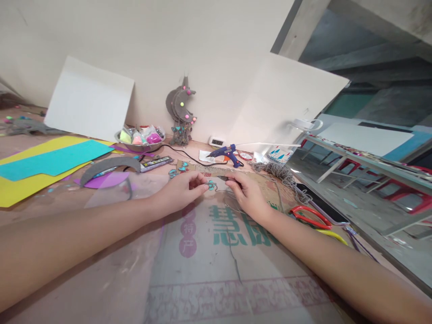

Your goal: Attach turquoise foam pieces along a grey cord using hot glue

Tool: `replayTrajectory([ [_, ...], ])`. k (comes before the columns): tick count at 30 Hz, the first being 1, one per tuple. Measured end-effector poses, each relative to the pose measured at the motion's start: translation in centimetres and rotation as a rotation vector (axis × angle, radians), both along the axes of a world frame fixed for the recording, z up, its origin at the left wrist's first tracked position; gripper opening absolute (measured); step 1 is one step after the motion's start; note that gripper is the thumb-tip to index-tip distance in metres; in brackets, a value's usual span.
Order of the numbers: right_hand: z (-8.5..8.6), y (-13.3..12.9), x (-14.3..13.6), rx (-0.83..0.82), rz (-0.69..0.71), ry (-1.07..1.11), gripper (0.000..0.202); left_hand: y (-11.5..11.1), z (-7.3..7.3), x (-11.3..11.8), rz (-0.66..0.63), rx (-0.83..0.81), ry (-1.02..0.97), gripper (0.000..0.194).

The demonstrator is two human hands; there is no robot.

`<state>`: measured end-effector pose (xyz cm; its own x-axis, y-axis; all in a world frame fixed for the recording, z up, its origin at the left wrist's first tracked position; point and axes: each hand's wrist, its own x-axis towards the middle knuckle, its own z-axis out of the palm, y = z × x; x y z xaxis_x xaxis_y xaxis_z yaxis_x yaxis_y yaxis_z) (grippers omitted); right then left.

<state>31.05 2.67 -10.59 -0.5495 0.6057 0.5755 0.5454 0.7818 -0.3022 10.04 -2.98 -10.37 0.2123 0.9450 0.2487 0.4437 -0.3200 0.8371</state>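
Note:
My left hand (182,191) is closed in a pinch at a small teal piece with grey cord (212,185), just above the plastic sheet. Facing it a short gap to the right, my right hand (248,193) is closed on a narrow, dark, pointed tool (222,178); its kind is hidden by the fingers. Other small teal pieces (183,166) lie on the cardboard beyond my left hand. A blue hot glue gun (227,154) rests behind my hands, and a heap of grey cord (286,177) lies to the right.
A grey crescent moon decoration (181,108) leans on the wall. Left are a bowl (138,147) of coloured bags, a grey curved strip (108,167) and a teal sheet (64,159). Red-handled scissors (312,216) and a phone (322,204) lie near the table's right edge.

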Motion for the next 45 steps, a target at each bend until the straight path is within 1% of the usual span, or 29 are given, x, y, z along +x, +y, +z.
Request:
replayTrajectory([
  [8, -0.2, 0.5, -0.2, -0.039, -0.060, 0.052, 0.023, 0.3, -0.4, -0.1, -0.024, 0.027, -0.024, 0.016],
  [14, -0.2, 0.2, -0.5, -0.089, -0.051, 0.042, 0.030, 0.3, -0.4, -0.2, -0.008, 0.021, -0.006, 0.018],
  [17, 0.4, 0.3, -0.3, -0.051, -0.072, 0.001, 0.031, 0.3, -0.5, -0.2, -0.015, 0.020, -0.020, 0.017],
  [20, 1.6, 1.2, 0.8, -0.049, -0.123, -0.121, 0.031, 0.2, -0.4, -0.2, -0.008, 0.016, -0.019, 0.016],
  [23, 2.7, 3.0, 2.5, -0.072, -0.225, -0.254, 0.032, 0.1, -0.2, -0.1, 0.003, 0.013, -0.012, 0.016],
  [25, 3.2, 4.0, 3.4, -0.076, -0.300, -0.315, 0.032, 0.1, -0.1, 0.0, 0.009, 0.001, -0.015, 0.016],
  [27, 3.4, 4.4, 3.7, -0.086, -0.333, -0.335, 0.031, 0.1, -0.1, 0.0, 0.011, -0.012, -0.017, 0.016],
  [29, 3.5, 3.9, 3.3, -0.114, -0.304, -0.259, 0.031, 0.1, -0.1, 0.0, 0.011, -0.018, -0.009, 0.015],
  [31, 3.6, 2.6, 2.2, -0.192, -0.211, -0.102, 0.033, 0.0, -0.1, 0.0, 0.003, -0.010, -0.001, 0.014],
  [34, 3.2, 0.1, 0.1, -0.474, 0.023, 0.092, 0.042, -0.1, -0.1, -0.1, -0.021, 0.012, -0.009, 0.015],
  [35, 2.9, -0.6, -0.4, -0.551, 0.065, 0.117, 0.047, -0.1, -0.1, -0.1, -0.025, 0.019, -0.012, 0.015],
  [37, 2.2, -1.6, -1.1, -0.683, 0.090, 0.115, 0.057, -0.2, 0.0, -0.2, -0.013, 0.034, -0.011, 0.016],
  [39, 1.6, -2.0, -1.3, -0.780, 0.091, 0.082, 0.058, -0.2, 0.0, -0.2, 0.014, 0.049, -0.003, 0.016],
  [41, 1.3, -1.9, -1.2, -0.803, 0.061, 0.040, 0.046, -0.1, -0.1, -0.3, 0.054, 0.059, 0.009, 0.017],
  [43, 1.3, -1.8, -1.1, -0.738, 0.017, -0.006, 0.029, 0.1, -0.2, -0.3, 0.096, 0.063, 0.023, 0.018],
  [45, 1.5, -2.1, -1.2, -0.645, 0.005, -0.052, 0.025, 0.2, -0.3, -0.4, 0.125, 0.066, 0.033, 0.019],
])
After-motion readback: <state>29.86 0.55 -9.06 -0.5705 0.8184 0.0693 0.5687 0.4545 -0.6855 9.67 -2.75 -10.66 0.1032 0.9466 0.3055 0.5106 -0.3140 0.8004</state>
